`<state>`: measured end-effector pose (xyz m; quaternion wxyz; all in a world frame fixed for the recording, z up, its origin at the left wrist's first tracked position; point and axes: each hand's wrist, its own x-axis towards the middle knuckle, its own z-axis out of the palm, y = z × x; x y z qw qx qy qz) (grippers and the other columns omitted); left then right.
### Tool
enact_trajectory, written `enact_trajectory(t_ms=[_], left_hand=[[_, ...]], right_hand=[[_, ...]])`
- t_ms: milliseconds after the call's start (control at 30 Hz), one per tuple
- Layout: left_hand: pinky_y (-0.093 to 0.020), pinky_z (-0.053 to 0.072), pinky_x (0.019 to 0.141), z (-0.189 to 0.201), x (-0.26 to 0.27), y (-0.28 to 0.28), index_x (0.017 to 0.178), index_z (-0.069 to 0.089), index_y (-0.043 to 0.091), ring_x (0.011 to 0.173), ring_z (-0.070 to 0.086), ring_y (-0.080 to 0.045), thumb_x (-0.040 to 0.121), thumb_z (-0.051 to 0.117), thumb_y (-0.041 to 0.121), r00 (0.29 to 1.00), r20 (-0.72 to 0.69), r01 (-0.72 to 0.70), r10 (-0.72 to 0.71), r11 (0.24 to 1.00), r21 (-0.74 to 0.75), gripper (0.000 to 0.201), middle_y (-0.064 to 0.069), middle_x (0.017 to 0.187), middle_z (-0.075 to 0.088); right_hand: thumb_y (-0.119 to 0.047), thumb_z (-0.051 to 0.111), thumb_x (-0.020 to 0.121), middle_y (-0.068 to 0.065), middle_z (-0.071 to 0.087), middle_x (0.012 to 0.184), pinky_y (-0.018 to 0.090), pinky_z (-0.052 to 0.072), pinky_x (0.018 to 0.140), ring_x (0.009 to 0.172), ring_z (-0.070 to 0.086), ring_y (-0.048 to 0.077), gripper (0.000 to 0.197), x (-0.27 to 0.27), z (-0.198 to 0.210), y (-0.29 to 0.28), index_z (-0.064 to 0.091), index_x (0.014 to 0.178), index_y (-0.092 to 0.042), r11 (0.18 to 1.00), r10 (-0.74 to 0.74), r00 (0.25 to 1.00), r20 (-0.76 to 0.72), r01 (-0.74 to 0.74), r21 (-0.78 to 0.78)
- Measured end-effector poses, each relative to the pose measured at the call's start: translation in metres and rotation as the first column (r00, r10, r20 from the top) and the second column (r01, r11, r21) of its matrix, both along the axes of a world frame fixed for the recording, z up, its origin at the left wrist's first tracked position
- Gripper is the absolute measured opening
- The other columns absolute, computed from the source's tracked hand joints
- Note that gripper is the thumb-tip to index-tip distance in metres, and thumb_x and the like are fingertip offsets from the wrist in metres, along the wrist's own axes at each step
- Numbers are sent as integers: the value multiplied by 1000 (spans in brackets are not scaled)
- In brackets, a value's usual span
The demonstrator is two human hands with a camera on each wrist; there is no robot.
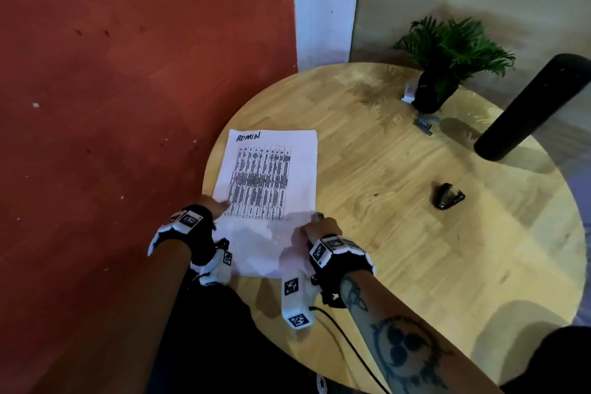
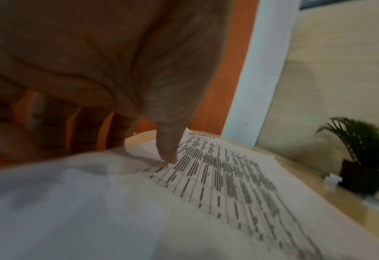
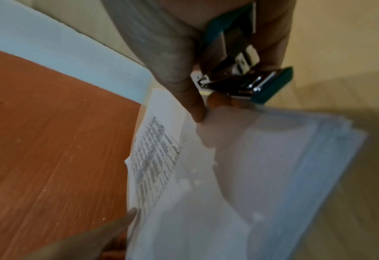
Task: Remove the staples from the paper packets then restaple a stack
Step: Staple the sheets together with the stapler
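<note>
Your right hand (image 3: 197, 58) was curled round a teal stapler (image 3: 246, 77), its thumb and a fingertip also pinching the near right corner of the paper stack (image 1: 268, 176). Your left hand (image 1: 204, 205) was flat, fingers straight, one fingertip pressing the printed sheet near its left edge.

The risk, as I judged it: the sheets looked fanned at that corner, so a staple driven there could miss the lower pages or go in crooked. Light pressure from one finger might let the stack slide.

The stack lay on the left of the round wooden table (image 1: 415, 233), top sheet marked ADMIN above a dense printed grid.
</note>
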<state>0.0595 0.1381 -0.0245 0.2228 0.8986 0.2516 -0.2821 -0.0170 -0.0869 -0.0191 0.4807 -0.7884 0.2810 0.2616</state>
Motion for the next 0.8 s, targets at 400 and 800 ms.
enact_trajectory(t_ms=[400, 800], left_hand=[[-35, 45, 87, 3, -43, -120, 115, 58, -6, 109, 58, -35, 82, 72, 31, 958, 176, 256, -226, 952, -169, 51, -22, 120, 61], [-35, 44, 84, -10, -81, -170, 118, 54, -2, 116, 51, -37, 74, 78, 32, 956, 251, 189, -151, 973, -134, 60, -25, 126, 53]], right_hand=[[-23, 54, 89, 18, 64, 113, 32, 42, 82, 104, 57, 35, 28, -49, 12, -123, 60, 114, -14, 961, -112, 975, 190, 155, -229], [-19, 49, 93, 25, 39, 129, 37, 37, 88, 111, 45, 36, 38, -99, 13, -172, 41, 125, 1, 894, -303, 899, 318, 383, -231]])
